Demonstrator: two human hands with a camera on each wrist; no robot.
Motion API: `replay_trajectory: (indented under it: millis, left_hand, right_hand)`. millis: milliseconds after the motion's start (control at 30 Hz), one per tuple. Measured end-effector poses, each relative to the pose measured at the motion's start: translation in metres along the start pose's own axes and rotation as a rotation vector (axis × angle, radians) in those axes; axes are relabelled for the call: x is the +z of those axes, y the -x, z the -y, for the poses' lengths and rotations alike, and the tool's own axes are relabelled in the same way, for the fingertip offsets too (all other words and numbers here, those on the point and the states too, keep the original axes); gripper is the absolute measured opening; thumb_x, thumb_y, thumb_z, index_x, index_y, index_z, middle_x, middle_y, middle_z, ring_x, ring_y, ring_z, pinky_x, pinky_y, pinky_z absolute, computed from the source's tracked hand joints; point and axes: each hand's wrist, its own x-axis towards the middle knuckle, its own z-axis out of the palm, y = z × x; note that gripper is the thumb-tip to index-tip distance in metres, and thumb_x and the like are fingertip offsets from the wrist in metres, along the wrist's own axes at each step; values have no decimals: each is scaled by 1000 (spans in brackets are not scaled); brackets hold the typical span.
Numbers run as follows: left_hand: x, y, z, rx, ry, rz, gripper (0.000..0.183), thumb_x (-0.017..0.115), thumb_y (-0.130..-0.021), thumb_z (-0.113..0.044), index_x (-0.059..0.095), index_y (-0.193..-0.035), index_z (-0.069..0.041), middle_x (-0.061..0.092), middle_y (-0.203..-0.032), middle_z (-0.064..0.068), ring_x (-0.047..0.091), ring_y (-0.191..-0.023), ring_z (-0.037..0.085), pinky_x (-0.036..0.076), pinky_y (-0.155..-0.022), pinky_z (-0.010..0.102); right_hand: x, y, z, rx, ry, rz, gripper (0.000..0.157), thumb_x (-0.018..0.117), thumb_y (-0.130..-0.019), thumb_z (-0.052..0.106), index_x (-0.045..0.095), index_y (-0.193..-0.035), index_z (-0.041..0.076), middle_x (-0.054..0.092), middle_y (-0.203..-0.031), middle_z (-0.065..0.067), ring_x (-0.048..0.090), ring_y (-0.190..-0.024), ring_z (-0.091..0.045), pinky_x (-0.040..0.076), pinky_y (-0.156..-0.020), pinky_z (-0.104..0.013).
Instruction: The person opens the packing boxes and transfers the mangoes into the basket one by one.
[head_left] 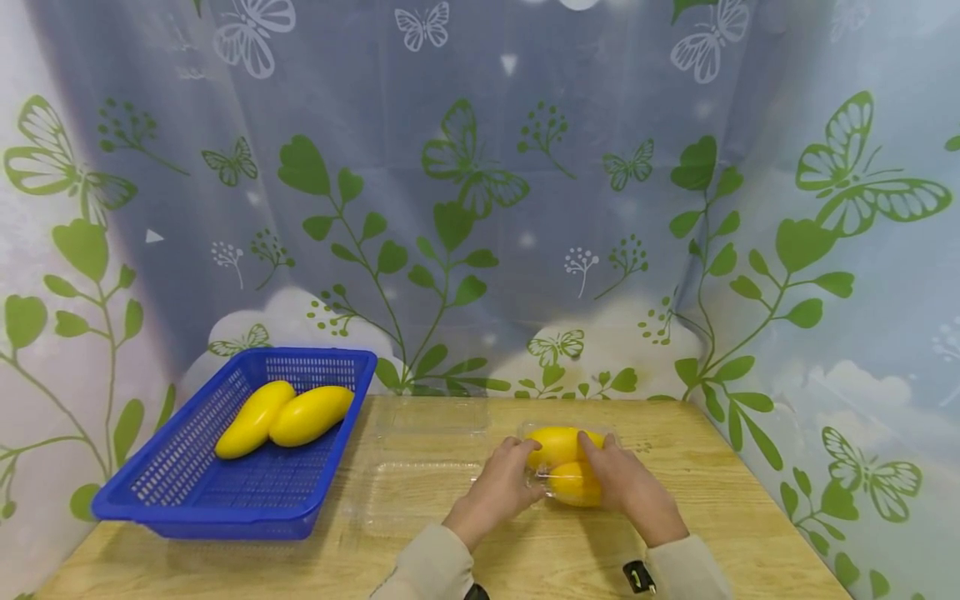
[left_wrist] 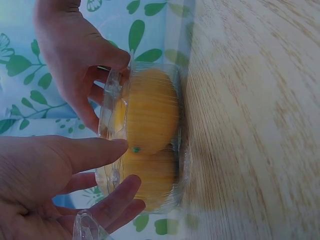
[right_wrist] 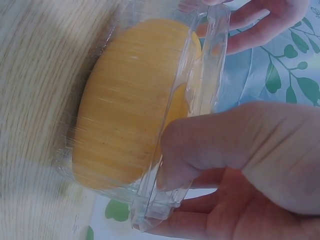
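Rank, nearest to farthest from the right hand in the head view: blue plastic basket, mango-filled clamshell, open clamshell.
1. Mango-filled clamshell: touching the right hand.
2. Open clamshell: left, on the table.
3. Blue plastic basket: far left.

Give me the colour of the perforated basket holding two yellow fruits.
Blue: the perforated basket shows best in the head view.

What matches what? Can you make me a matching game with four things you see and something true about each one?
1. Blue rectangular plastic basket
2. Clear plastic box with yellow oval fruit inside
3. Pale wood-grained table
4. Blue, white and green fabric backdrop

A. Printed with butterflies
B. Between the left hand and right hand
C. Underneath the basket and box
D. On the table's left side

Pairs: 1-D, 2-B, 3-C, 4-A
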Motion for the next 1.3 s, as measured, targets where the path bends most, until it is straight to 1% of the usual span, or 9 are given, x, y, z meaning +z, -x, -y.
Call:
replay_trajectory:
  millis: [167, 333, 567, 733, 867, 1067, 1300]
  left_hand:
    - [0, 0, 0, -2, -1, 3, 58, 85, -85, -12, 60, -137, -3, 59, -135, 22, 66, -103, 30, 61, -82, 38]
    - [-1, 1, -1, -4, 12, 1, 56, 85, -86, -14, 61, -136, -3, 59, -135, 21, 66, -103, 29, 61, -83, 38]
    - [-2, 0, 0, 3, 40, 0, 48, 85, -86, -14, 64, -127, -1, 60, -129, 20, 64, -94, 22, 60, -77, 32]
    - [-2, 0, 0, 6, 46, 1, 46, 84, -85, -12, 65, -125, 0, 60, -128, 20, 63, -91, 20, 59, -75, 29]
    - [-2, 1, 0, 10, 56, 6, 44, 83, -86, -11, 65, -125, 0, 60, -127, 20, 63, -88, 18, 59, -73, 26]
    - [-2, 1, 1, 19, 79, 17, 44, 82, -87, -11, 64, -126, 2, 59, -125, 19, 63, -79, 13, 58, -68, 22]
    - [-3, 2, 0, 8, 68, 25, 45, 83, -87, -12, 65, -126, 1, 58, -122, 16, 60, -82, 13, 57, -69, 22]
  right_hand:
    - [0, 0, 0, 11, 0, 5, 75, 71, -84, -18, 42, -152, -3, 34, -146, -53, 61, -106, -61, 56, -92, -63]
    - [0, 1, 0, -7, 11, -19, 74, 72, -84, -17, 44, -151, -3, 36, -144, -53, 62, -104, -60, 56, -91, -63]
    - [0, 1, 0, -20, 26, -46, 72, 70, -84, -19, 45, -150, -3, 40, -141, -53, 66, -97, -56, 59, -86, -60]
    - [2, 0, 0, -19, 32, -53, 74, 72, -83, -18, 46, -150, -2, 41, -139, -52, 67, -90, -53, 60, -82, -58]
    - [3, 0, 0, -21, 34, -58, 74, 72, -83, -18, 46, -150, -2, 41, -140, -52, 66, -89, -53, 60, -82, -58]
    - [3, 1, 0, -22, 41, -55, 72, 70, -84, -18, 46, -150, -2, 41, -141, -52, 66, -90, -54, 60, -83, -58]
    - [2, 0, -1, -39, 65, -57, 74, 72, -83, -18, 46, -151, -3, 42, -140, -52, 67, -85, -50, 60, -79, -54]
